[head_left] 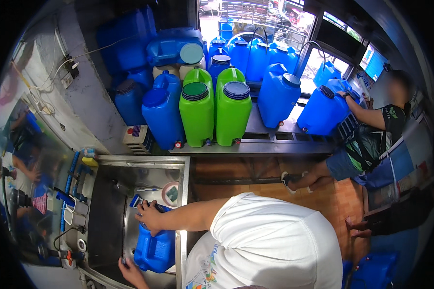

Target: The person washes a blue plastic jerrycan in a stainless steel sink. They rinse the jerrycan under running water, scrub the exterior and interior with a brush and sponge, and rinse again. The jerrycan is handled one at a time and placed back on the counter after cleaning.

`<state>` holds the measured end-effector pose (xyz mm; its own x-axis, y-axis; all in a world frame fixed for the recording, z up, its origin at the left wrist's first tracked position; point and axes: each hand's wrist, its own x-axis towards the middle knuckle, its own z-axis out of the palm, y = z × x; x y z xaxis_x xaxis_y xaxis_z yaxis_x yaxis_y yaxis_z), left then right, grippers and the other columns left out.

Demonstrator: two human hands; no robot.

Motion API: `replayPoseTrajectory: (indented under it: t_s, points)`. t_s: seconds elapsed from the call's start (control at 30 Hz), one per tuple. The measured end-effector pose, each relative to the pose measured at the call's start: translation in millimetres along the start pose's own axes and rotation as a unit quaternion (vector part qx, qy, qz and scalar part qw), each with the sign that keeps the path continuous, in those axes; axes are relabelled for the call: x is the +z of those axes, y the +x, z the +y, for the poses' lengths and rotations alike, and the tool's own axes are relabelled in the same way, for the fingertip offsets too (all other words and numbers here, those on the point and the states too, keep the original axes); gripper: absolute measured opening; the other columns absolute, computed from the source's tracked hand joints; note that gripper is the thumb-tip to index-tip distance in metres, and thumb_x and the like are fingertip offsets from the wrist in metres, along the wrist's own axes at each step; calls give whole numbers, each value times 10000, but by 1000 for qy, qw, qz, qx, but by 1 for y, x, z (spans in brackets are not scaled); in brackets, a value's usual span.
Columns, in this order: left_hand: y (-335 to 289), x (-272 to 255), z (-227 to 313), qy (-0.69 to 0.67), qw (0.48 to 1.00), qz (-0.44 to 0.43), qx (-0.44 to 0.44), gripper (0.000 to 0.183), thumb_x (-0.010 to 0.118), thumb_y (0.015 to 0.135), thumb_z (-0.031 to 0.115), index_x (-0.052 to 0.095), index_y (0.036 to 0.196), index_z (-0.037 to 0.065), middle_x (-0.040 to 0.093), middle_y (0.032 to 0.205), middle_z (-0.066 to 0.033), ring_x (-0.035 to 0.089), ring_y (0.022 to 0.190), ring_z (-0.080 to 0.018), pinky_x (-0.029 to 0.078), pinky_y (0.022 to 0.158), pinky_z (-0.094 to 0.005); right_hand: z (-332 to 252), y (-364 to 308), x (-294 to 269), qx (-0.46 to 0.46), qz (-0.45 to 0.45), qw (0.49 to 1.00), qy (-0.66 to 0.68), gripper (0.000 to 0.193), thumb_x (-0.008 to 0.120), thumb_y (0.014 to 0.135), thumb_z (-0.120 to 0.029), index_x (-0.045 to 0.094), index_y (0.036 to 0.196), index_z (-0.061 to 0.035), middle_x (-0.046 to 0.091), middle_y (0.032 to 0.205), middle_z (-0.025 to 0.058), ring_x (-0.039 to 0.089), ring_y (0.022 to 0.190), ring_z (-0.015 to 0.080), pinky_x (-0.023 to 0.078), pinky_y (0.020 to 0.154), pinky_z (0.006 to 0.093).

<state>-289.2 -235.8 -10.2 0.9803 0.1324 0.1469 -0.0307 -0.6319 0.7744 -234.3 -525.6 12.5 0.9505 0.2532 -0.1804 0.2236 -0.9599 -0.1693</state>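
Observation:
A blue plastic water jug [155, 250] lies tilted in the stainless-steel sink [101, 216]. My right hand [150, 217] grips its upper end, fingers curled over the dark neck area, which the hand partly hides. Just beyond those fingers is a small blue-and-white tool [135, 200], perhaps a brush; whether I touch it is unclear. My left hand [131, 274] is beside the jug's lower end, fingers closed around something small and dark that I cannot make out. A round pinkish bowl [170, 188] holding a green pad sits in the sink's far corner.
On the metal counter [270, 146] stand two green jugs [196, 115] and several blue jugs [163, 111]. At right, another person [366, 130] touches a blue jug. A yellow sponge [89, 161], blue pipes and a valve [69, 257] line the sink's left side.

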Motion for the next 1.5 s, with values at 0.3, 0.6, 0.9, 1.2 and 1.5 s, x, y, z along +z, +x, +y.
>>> replayPoseTrajectory:
  t_s: [0.3,0.6,0.9,1.2,1.5]
  points:
    - [10,89,45,164,985,-11,57,610,692,939,321,474,1463,98,609,1339,-215,592,1192,-421,484,972,-479,25,3,8,-209,-4,976,-59,1074,887,574,-500,434,1515,-251,327,1575,203,297,1431,497,333,1046,734]
    - [16,88,29,159,986,-2,55,583,754,880,357,582,1346,50,646,1254,-218,622,1115,-421,488,942,-473,-11,25,-10,-330,-242,907,-100,763,802,651,-560,645,1319,-226,541,1420,124,404,1392,418,370,1031,642]
    - [20,88,27,175,983,-13,61,581,747,883,375,606,1340,44,654,1217,-219,625,1110,-414,490,953,-460,-8,39,0,-341,-139,925,94,649,795,626,-581,763,1065,-105,689,1102,173,584,1131,370,433,1005,511]
    - [22,88,22,78,996,-7,51,592,756,854,432,647,1312,72,674,1217,-193,642,1108,-365,493,977,-417,-6,21,-33,-202,60,975,-65,571,796,686,-484,746,1056,-52,686,1047,220,635,1044,374,512,923,461]
    - [20,82,36,179,984,7,19,554,751,832,487,665,1272,161,680,1045,-139,668,971,-352,534,815,-453,-8,27,-46,-296,-91,951,20,623,698,788,-601,752,965,-6,680,1123,219,609,1135,373,471,980,455]
